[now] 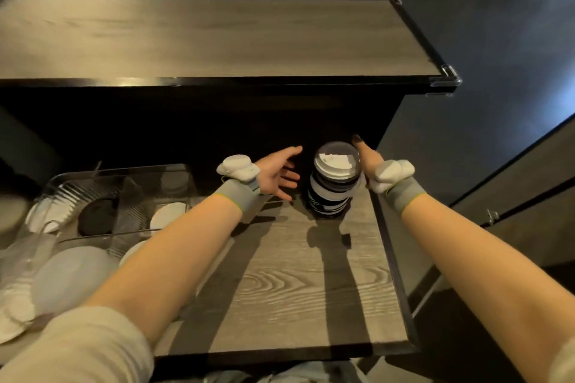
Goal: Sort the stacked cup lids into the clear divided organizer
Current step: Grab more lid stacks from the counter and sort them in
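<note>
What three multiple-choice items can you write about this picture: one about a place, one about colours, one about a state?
1. Where does the stack of lids stand?
A. On the lower shelf, to the right of the organizer
B. Inside the organizer
C. On a plate

2. Which colours show in the stack of lids?
A. Red and blue
B. Black and white
C. Green only

3. In what state is the left hand?
A. Closed in a fist
B. Pinching one lid
C. Open, with the fingers spread, holding nothing

Answers:
1 A: the stack stands on the wood of the lower shelf, apart from the clear organizer at the left.
2 B: dark and white bands alternate down its side.
3 C: the fingers are straight and apart, just left of the stack.
</note>
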Demonstrator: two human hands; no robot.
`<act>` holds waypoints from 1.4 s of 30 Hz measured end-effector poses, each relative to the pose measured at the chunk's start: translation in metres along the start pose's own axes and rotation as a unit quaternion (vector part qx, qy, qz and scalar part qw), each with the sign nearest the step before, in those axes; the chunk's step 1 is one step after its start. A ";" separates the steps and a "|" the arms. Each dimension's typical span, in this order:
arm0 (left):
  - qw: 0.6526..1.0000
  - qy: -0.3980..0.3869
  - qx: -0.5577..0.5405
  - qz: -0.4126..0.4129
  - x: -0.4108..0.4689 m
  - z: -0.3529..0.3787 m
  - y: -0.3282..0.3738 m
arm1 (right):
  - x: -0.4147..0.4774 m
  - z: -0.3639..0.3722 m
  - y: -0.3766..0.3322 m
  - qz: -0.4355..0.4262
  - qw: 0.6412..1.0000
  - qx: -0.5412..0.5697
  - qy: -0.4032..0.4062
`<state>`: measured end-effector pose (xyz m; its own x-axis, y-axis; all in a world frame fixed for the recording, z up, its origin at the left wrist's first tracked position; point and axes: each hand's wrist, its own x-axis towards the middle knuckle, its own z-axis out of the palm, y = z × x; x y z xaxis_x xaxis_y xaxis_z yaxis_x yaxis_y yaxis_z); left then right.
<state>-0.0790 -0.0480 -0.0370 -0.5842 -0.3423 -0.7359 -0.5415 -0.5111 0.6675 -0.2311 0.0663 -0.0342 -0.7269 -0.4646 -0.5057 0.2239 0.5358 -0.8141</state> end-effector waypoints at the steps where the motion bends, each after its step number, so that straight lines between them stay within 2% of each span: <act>1: 1.000 -0.001 -0.008 -0.008 0.006 0.008 0.001 | -0.001 -0.003 0.005 0.011 0.998 0.050 -0.034; 4: 0.999 -0.012 -0.019 -0.031 0.018 0.030 0.004 | -0.004 -0.006 0.014 0.028 0.989 0.080 -0.119; 8: 0.999 -0.023 -0.019 -0.026 0.023 0.048 0.006 | -0.006 -0.005 0.014 0.083 0.983 0.044 -0.156; 11: 1.000 -0.003 -0.029 -0.008 0.021 0.053 0.010 | -0.004 -0.003 0.011 0.067 0.987 0.050 -0.135; 16: 0.999 0.022 -0.028 0.006 0.011 0.053 0.019 | -0.002 0.004 0.006 -0.050 0.994 0.049 -0.079; 23: 0.998 0.049 -0.028 0.028 0.003 0.051 0.019 | 0.003 0.007 0.002 0.008 0.995 -0.046 -0.084; 28: 0.998 0.047 -0.031 0.040 -0.004 0.051 0.017 | -0.001 0.013 -0.002 0.015 0.999 0.005 -0.041; 30: 0.997 0.052 -0.044 0.048 -0.007 0.049 0.018 | -0.001 0.012 -0.005 -0.007 0.999 0.007 -0.053; 33: 0.994 0.053 -0.067 0.073 -0.010 0.038 0.019 | -0.012 0.015 -0.011 0.004 0.996 0.043 -0.084; 37: 0.989 -0.011 -0.123 0.084 -0.028 0.020 0.018 | -0.032 0.030 -0.019 0.031 0.985 0.065 -0.156; 42: 0.987 0.031 -0.121 0.099 -0.046 -0.011 -0.001 | -0.051 0.054 -0.023 0.019 0.974 0.018 -0.226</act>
<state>-0.0449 -0.0405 -0.0051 -0.6225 -0.4977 -0.6039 -0.2560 -0.5997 0.7581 -0.1636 0.0395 -0.0049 -0.3591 -0.7129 -0.6023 0.2736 0.5366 -0.7983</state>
